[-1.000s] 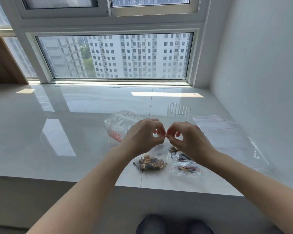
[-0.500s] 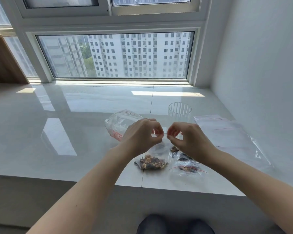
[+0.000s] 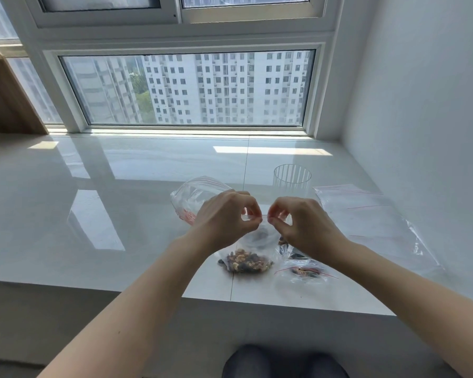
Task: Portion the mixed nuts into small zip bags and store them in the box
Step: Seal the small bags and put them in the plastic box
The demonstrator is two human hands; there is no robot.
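My left hand and right hand each pinch the top of a small zip bag holding nuts above the sill.

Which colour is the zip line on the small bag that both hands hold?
Red, on the small zip bag; seen in the head view.

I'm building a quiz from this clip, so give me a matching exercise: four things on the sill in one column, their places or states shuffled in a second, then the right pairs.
Things:
1. small zip bag of nuts
2. ribbed clear cup
3. flat empty zip bags
4. large clear bag

Places or states:
A. lying flat beside the right wall
B. pinched at its top by left hand and right hand
C. standing upright behind the right hand
D. puffed up behind the left hand

Pairs: 1-B, 2-C, 3-A, 4-D
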